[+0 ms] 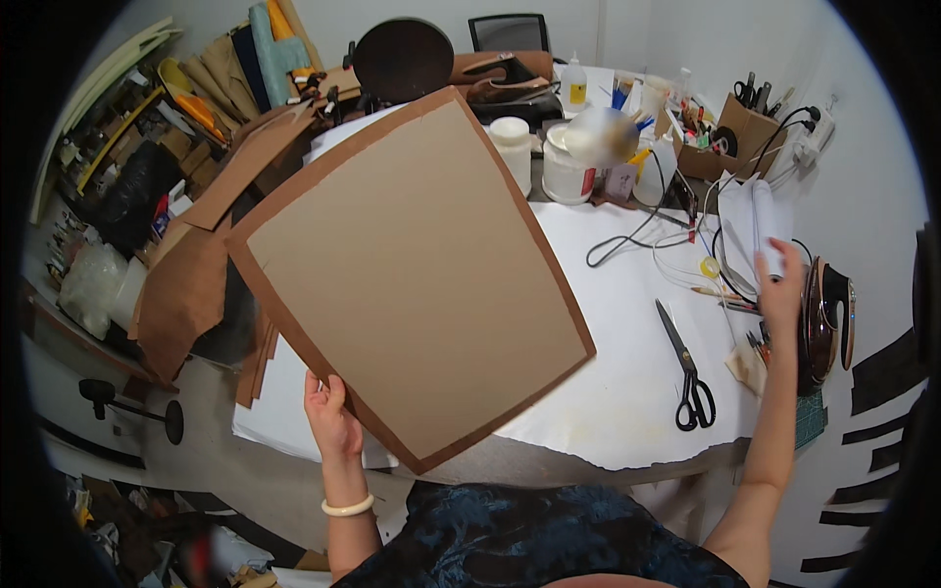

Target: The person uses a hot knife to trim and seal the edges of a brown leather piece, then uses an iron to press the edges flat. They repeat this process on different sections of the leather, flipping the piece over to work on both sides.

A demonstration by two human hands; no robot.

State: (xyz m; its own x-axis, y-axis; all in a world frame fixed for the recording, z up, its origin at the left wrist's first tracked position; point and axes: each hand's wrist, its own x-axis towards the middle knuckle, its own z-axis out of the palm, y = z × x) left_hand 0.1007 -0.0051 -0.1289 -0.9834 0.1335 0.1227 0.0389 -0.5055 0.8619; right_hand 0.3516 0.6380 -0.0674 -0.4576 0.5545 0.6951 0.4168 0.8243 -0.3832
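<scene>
My left hand (333, 416) pinches the lower left edge of a large panel, its fingers closed with the thumb in front. This panel (421, 284) has a beige face and a brown, leather-like border, and is held tilted above the table. At the right, my right hand (782, 284) closes around the near end of a white paper roll (765, 220). Its fingers are partly hidden. Black-handled shears (686, 372) lie on white paper (627, 412) between the panel and my right forearm. A dark iron (825, 318) stands just right of that hand.
White jars (567, 171) stand behind the panel, beside a cardboard box (711, 157) of tools. A black cable (627, 240) loops over the paper. Brown leather pieces (181, 284) hang at the left. A green cutting mat (811, 419) shows below the iron.
</scene>
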